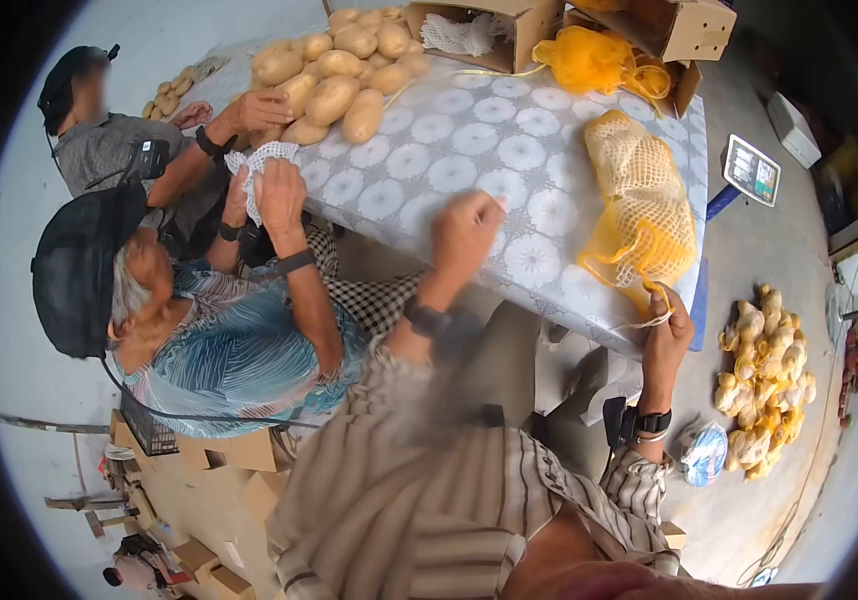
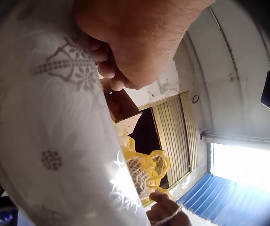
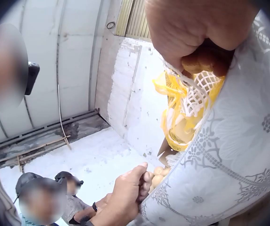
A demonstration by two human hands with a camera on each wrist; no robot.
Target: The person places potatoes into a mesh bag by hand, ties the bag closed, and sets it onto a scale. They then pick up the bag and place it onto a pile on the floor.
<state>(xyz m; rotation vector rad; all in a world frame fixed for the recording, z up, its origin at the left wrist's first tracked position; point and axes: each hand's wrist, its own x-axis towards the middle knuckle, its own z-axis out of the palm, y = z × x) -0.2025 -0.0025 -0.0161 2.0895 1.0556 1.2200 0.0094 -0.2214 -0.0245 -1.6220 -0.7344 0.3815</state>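
Yellow net bag (image 1: 639,190), one: gripped its cord (image 3: 187,80) with curled fingers of right hand (image 1: 667,325), at near right corner of bench (image 1: 439,160); curled left hand (image 1: 464,235), empty, by near edge.

From above, the head view looked forward and down, its round, wide field spanning the patterned tablecloth (image 1: 449,150). The left wrist view, close by the left hand (image 2: 130,40), faced across the cloth toward the right hand (image 2: 167,209); the right wrist view, equally near its own hand, faced back toward the left. All three caught the yellow mesh bag (image 3: 178,125).
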